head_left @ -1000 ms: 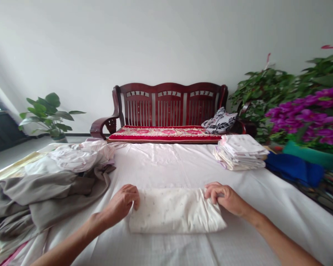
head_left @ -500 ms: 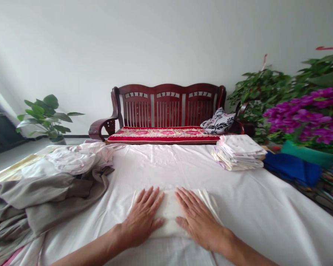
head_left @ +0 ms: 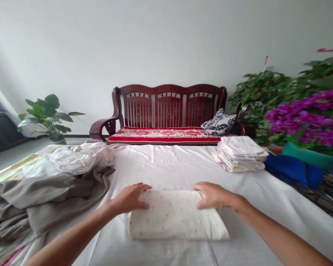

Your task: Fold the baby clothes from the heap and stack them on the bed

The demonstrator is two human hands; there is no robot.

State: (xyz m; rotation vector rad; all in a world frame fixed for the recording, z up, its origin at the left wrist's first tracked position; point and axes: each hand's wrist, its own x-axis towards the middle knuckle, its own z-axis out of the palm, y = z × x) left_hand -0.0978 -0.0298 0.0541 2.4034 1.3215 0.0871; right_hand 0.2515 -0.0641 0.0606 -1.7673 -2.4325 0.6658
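Observation:
A folded cream cloth (head_left: 173,218) with a small, sparse print lies flat in front of me. My left hand (head_left: 131,199) is at its far left corner, fingers curved by the far edge and thumb on the top. At the far right corner, my right hand (head_left: 215,195) mirrors it. Both hands touch the cloth, thumbs and fingers spread apart; some fingers are hidden behind the hands. Beneath the cloth is a white sheet (head_left: 161,162) spread over the surface.
Grey fabric (head_left: 52,199) and a heap of white clothes (head_left: 74,159) lie on the left. A stack of folded cloths (head_left: 240,153) stands at the back right. Beyond are a wooden bench (head_left: 168,88), a patterned cushion (head_left: 219,122), a potted plant (head_left: 48,118) and purple flowers (head_left: 310,114).
Both hands have gone from lying flat on the cloth to its far corners, moving outward with fingers now curved. The cloth's near part, with its print, is now uncovered and plainer to see.

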